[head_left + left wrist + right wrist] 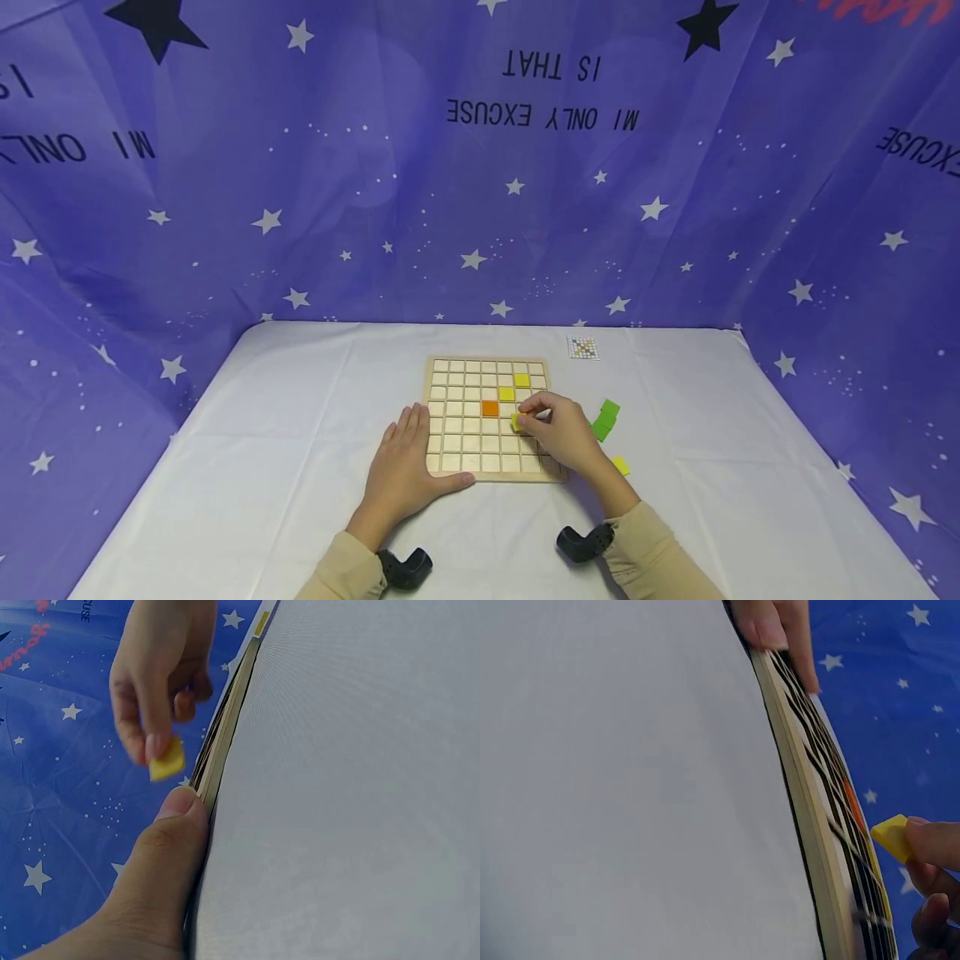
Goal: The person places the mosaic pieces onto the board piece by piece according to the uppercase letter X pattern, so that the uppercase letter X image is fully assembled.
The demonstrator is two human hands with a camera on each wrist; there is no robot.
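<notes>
A wooden grid board [457, 477] lies on the white table. In its cells sit two yellow tiles, one at the upper right [522, 380] and one diagonally below it [506, 393], then an orange tile [490, 408]. My right hand [562, 429] pinches another yellow tile [891, 837] between thumb and fingertips, over the right half of the board. My left hand [405, 458] rests flat along the board's left side, fingers straight, thumb spread onto the near edge. In the left wrist view the left thumb [161, 847] touches the board's rim [225, 742].
Right of the board lie several green tiles [606, 421] and a loose yellow tile [620, 465], partly beside my right wrist. A small printed pattern card [583, 347] is at the back right. A purple star-printed cloth [472, 208] stands behind the table [300, 467].
</notes>
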